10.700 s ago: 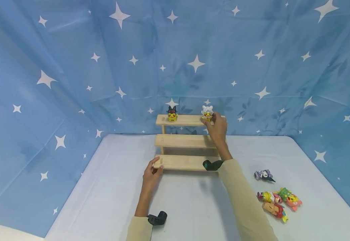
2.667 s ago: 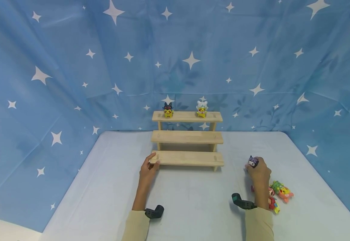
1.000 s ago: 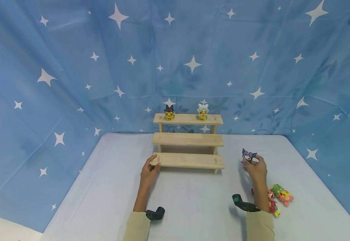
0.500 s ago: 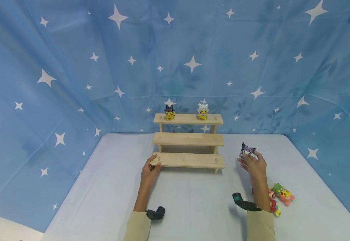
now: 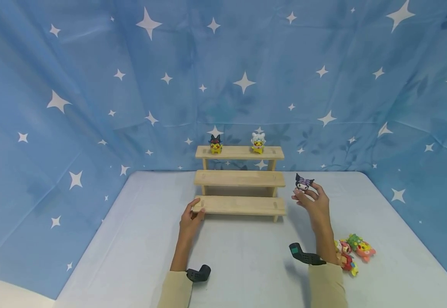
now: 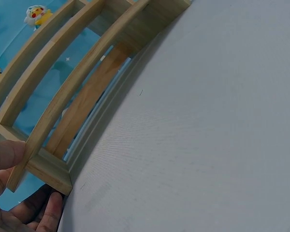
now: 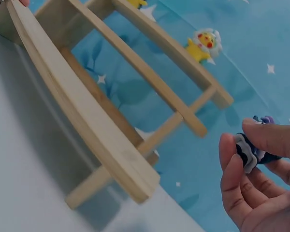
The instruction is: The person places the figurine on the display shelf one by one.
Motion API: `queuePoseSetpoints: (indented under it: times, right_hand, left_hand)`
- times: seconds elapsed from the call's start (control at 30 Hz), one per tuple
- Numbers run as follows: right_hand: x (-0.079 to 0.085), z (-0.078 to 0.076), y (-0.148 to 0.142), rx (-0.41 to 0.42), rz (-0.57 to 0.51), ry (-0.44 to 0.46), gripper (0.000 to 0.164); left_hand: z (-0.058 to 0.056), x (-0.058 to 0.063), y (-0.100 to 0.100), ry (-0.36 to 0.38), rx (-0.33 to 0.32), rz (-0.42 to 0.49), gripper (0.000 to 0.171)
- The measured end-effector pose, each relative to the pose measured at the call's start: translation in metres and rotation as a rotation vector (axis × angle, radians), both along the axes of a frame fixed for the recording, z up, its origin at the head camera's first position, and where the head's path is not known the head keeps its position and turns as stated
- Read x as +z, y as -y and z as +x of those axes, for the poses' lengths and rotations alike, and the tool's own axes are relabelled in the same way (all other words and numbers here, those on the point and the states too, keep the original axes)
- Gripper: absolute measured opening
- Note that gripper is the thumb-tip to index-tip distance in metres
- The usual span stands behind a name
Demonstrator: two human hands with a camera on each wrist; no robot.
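Observation:
In the head view a three-tier wooden display shelf (image 5: pixel 242 205) stands at mid-table. My left hand (image 5: pixel 190 219) grips the left end of its lowest board; the left wrist view shows the thumb (image 6: pixel 8 153) against that board and fingers beneath it. Off the shelf's right side, my right hand (image 5: pixel 315 204) holds up a small black, white and purple figurine (image 5: pixel 303 183), pinched between thumb and fingers. On the top board are two yellow figurines, one with a black hood (image 5: pixel 216 144) at left and one with a white hood (image 5: pixel 258 143) at right.
Several colourful figurines (image 5: pixel 356 250) lie in a heap on the white tabletop (image 5: pixel 139 239) at right, partly hidden by my right forearm. A blue star-patterned cloth (image 5: pixel 223 77) hangs behind and beside the table.
Earlier my right hand was at the white-hooded figurine on the top board. It then took the black and purple figurine from the table and has raised it toward the shelf. My left hand stays put.

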State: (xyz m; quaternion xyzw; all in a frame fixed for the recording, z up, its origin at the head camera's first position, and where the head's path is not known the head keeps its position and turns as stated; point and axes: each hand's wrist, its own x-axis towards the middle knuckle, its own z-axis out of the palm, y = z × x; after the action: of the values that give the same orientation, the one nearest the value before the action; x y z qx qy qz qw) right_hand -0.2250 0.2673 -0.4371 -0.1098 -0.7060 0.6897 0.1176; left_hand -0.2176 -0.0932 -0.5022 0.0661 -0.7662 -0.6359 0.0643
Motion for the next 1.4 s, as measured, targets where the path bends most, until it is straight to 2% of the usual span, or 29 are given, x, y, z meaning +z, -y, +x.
queuePoseSetpoints:
  times: [0.13,0.23,0.47,0.6,0.67,0.77,0.93,1.1,1.27,1.4]
  right_hand:
    - [0.005,-0.008,0.018,0.032,0.089,-0.018,0.067]
    - [0.009,-0.014,0.032,0.082,0.094,-0.052,0.065]
    - [0.019,-0.023,0.061,0.221,0.007,-0.095,0.073]
    - [0.023,-0.030,0.078,0.295,0.000,-0.149,0.069]
    - [0.024,-0.035,0.087,0.322,0.005,-0.171,0.064]
    - [0.025,-0.041,0.099,0.352,0.039,-0.185,0.056]
    - [0.026,-0.048,0.116,0.337,0.112,-0.173,0.052]
    - [0.026,-0.053,0.132,0.293,0.243,-0.180,0.050]
    - [0.026,-0.056,0.149,0.274,0.352,-0.228,0.046]
    - [0.025,-0.059,0.161,0.270,0.393,-0.279,0.041]
  left_hand:
    - [-0.001,0.000,0.002,0.004,-0.002,0.002,0.045]
    - [-0.001,0.000,0.004,-0.011,-0.009,-0.002,0.046]
    - [0.011,0.026,0.002,0.019,-0.033,0.011,0.047]
    - [0.005,0.014,0.004,0.007,-0.029,0.020,0.048]
    - [0.000,0.004,0.004,-0.003,-0.019,0.018,0.048]
    - [-0.003,-0.001,0.004,0.001,-0.005,0.013,0.047]
    - [-0.003,-0.004,0.003,0.015,0.000,0.023,0.047]
    - [-0.003,-0.003,0.003,0.008,-0.002,0.009,0.047]
    - [-0.003,-0.001,0.003,0.015,0.001,0.025,0.046]
    - [-0.003,0.000,0.002,0.013,0.001,0.041,0.046]
